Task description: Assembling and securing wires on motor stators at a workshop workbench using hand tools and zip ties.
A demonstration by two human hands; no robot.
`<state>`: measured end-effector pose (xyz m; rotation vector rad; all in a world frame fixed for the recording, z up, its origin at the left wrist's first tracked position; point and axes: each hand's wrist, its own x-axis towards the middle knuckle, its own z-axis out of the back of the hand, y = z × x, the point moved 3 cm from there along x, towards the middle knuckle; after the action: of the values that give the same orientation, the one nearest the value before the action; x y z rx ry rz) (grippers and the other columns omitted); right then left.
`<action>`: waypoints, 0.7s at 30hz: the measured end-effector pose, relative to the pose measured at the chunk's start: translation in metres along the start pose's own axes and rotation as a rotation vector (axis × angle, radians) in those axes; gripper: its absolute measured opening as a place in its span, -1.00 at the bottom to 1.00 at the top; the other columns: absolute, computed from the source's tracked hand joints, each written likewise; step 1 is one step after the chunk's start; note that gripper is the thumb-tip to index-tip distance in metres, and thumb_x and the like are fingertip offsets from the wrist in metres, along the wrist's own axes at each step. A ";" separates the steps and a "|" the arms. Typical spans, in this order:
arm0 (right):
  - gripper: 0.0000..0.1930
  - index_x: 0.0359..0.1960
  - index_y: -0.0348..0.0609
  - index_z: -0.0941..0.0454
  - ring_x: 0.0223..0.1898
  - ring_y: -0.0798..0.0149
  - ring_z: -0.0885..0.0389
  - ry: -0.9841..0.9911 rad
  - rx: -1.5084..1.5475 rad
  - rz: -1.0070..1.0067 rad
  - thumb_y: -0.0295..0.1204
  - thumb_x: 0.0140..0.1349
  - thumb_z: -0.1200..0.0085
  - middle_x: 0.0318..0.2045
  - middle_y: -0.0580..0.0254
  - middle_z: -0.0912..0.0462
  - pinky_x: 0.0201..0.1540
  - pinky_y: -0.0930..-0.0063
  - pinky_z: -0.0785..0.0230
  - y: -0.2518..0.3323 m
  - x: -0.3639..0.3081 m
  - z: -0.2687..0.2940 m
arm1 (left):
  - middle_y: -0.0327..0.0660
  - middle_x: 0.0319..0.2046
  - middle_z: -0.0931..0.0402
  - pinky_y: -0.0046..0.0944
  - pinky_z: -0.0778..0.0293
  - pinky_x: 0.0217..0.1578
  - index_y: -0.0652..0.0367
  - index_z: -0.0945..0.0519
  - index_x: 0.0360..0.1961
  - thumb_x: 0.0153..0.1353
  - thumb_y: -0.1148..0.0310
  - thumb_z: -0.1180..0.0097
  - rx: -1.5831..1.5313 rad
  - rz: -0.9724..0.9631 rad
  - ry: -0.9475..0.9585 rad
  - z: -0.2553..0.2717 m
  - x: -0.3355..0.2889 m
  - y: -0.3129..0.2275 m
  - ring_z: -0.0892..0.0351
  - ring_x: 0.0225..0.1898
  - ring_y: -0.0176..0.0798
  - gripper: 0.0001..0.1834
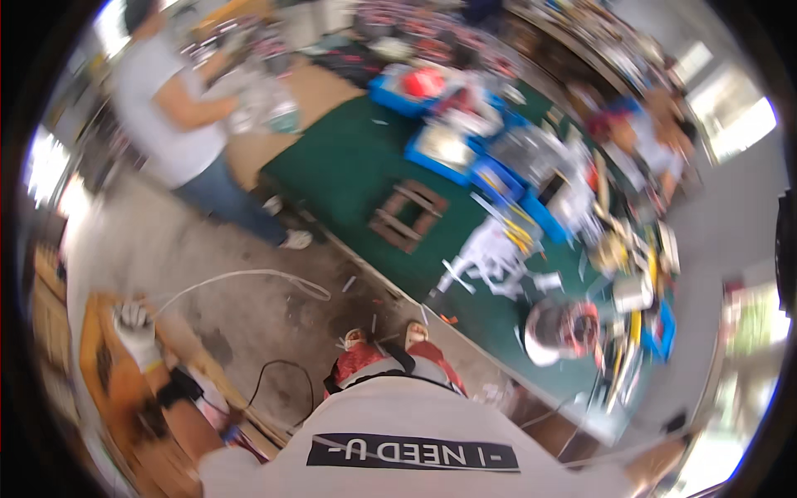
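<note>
My left hand, in a white glove with a black band on the wrist, is stretched out to the far left. Its fingers look curled, though blur softens them. A thin white cord runs from the hand over the floor and ends in a narrow loop. Beside and under this hand are orange-brown wooden pieces. At the lower right my right forearm reaches outward to a dark wristband; the right hand itself does not show.
A green-topped table holds a brown wooden frame, blue bins, white strips and a red-and-white round container. One person stands at the left; another is at the right. A black cable lies on the floor.
</note>
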<state>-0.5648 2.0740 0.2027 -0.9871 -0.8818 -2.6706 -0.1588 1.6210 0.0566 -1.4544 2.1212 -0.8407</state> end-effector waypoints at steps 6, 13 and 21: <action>-0.67 0.03 -0.21 -0.54 -0.21 0.29 -0.62 -0.014 0.132 0.284 -0.29 0.41 0.15 -0.10 0.14 -0.61 -0.18 0.47 -0.48 0.161 -0.021 0.001 | -0.49 -0.77 0.13 -0.46 0.16 -0.78 -0.13 -0.24 -0.59 0.43 0.03 0.09 0.161 -0.162 -0.314 0.068 -0.034 -0.086 0.14 -0.78 -0.52 -0.58; -0.67 0.08 -0.20 -0.51 -0.14 0.28 -0.63 -0.144 0.164 0.425 -0.32 0.43 0.18 0.03 0.12 -0.57 -0.13 0.48 -0.51 -0.033 0.073 0.053 | -0.37 -0.50 -0.40 -0.38 -0.31 -0.37 0.15 -0.53 -0.43 0.41 -0.05 0.13 1.118 -0.270 -0.607 0.127 -0.057 -0.148 -0.27 -0.45 -0.43 -0.51; -0.67 0.07 -0.37 -0.46 0.05 0.12 -0.54 -0.002 0.139 0.966 -0.62 0.27 0.13 0.10 0.02 -0.50 0.02 0.43 -0.47 0.226 0.031 -0.009 | -0.24 -0.58 -0.35 -0.32 -0.21 -0.48 0.33 -0.45 -0.46 0.33 0.32 0.04 1.319 -0.122 -0.448 0.221 -0.030 -0.186 -0.24 -0.53 -0.42 -0.71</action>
<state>-0.5172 1.8871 0.3240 -1.0217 -0.4027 -1.7634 0.1208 1.5471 0.0259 -0.8622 0.7519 -1.3786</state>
